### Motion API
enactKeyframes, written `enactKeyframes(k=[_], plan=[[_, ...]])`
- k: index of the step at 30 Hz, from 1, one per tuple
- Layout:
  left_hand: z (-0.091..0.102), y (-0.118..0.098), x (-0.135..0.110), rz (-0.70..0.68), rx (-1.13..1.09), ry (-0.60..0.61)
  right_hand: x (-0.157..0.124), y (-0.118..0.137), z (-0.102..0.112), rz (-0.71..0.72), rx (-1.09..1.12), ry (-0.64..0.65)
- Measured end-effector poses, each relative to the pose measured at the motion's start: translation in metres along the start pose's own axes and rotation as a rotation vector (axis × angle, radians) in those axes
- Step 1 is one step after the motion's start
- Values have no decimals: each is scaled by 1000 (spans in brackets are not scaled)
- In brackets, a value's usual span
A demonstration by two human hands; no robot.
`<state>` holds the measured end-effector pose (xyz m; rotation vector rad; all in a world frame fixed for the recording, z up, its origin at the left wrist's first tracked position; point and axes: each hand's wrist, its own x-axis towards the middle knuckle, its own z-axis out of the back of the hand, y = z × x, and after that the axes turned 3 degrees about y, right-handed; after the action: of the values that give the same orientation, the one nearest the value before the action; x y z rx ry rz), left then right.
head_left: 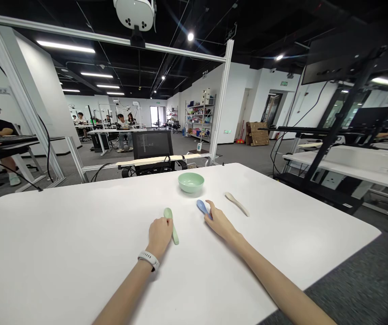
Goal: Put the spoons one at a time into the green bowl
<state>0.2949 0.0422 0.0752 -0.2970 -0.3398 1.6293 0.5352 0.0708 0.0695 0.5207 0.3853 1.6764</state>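
Note:
My left hand, with a white band at the wrist, is curled beside a pale green spoon lying on the white table, its fingers touching the handle. My right hand has its fingers closed on the handle of a blue spoon, whose bowl points away from me. A beige spoon lies loose to the right of that hand. A light green bowl stands upright just beyond the spoons.
A dark monitor and chair stand past the table's far edge. Metal frame posts rise at the back. Another white table and black stand are at the right. People sit at desks at the far left.

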Motion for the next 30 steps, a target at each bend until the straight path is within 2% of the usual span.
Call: enactKeyframes(k=[22, 30], plan=[[0, 1, 0, -6, -24, -1, -1, 0, 2, -11, -26, 19], [-1, 2, -1, -12, -64, -10, -1, -1, 6, -14, 27, 0]])
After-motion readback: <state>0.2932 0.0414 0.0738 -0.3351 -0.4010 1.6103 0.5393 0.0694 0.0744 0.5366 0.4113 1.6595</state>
